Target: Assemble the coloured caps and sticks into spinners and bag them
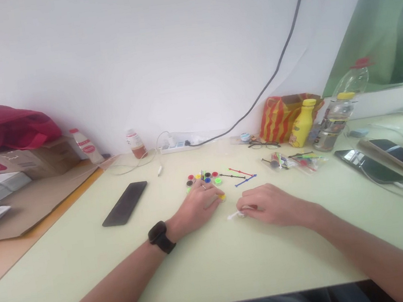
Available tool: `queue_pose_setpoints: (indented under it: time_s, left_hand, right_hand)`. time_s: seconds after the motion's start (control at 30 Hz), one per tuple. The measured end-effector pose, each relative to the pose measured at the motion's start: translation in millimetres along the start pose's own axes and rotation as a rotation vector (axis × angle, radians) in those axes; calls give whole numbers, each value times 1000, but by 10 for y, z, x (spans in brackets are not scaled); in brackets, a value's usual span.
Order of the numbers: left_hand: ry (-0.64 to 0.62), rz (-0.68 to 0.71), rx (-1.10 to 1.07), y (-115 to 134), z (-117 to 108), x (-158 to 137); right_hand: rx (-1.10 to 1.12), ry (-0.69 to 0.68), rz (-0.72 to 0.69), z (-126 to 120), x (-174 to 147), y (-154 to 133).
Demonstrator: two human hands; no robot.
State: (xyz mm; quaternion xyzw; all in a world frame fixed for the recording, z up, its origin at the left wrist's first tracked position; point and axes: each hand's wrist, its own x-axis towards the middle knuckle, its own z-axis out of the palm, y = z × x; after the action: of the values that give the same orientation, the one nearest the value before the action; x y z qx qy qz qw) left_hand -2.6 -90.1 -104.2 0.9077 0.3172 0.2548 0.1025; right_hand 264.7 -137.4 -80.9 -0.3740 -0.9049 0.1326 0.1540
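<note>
Both your forearms reach in from the near edge of the tabletop [202, 278], the left wrist wearing a black watch [161, 237]. Your right hand [267, 206] lies low with curled fingers, pinching a white arrow piece [232, 216] whose free end points left. Just beyond and to the left, your left hand [195, 205] is palm down, its thumb and index fingertips at a yellow disc [222, 198]; you cannot tell here whether it is gripped. Past those fingers sits a cluster of coloured discs [207, 180], with red, black and blue arrow sticks [246, 180] to its right.

Farther right, clear plastic bags [322, 159] hold small coloured parts. Behind them stand a yellow bottle [303, 124] and a red-and-yellow striped bag [274, 120], its contents hidden. At far left, a bottle [137, 146] near the wall contains reddish-brown liquid, and a red bag [7, 128] rests on a cardboard box [55, 156].
</note>
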Motion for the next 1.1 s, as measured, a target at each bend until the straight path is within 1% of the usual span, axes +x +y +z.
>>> queue_pose_setpoints:
  time_s: [0.1, 0.2, 0.27, 0.33, 0.4, 0.47, 0.53, 0.67, 0.77, 0.83, 0.93, 1.1]
  left_hand:
    - [-32, 0, -35, 70, -9, -8]
    - [-74, 15, -89, 147, 1, -25]
    - [-90, 27, -130, 189, 16, -38]
    - [-88, 32, -159, 221, 28, -48]
    - [-70, 23, -167, 245, 30, -51]
    - [-29, -2, -160, 263, 26, -51]
    - [23, -26, -152, 276, 23, -51]
    - [140, -38, -155, 287, 40, -50]
    - [132, 15, -172, 286, 60, -43]
    - [124, 63, -182, 280, 69, -37]
    - [171, 111, -170, 270, 77, -34]
    - [207, 133, -168, 283, 72, -37]
  right_hand:
    - [-50, 14, 64, -83, -58, 124]
    - [-134, 29, 181, -191, -141, 281]
    - [-167, 69, 260, -256, -188, 349]
    - [-140, 137, 330, -297, -211, 357]
    - [-43, 198, 365, -298, -205, 307]
    - [80, 199, 321, -251, -177, 221]
    - [179, 174, 220, -158, -139, 128]
    - [282, 134, 68, 77, -69, -11]
    - [300, 87, -16, 187, -29, -50]
    - [285, 83, -29, 209, -9, -50]
    - [278, 125, -24, 192, 14, -36]
    - [363, 192, -18, 189, 70, -74]
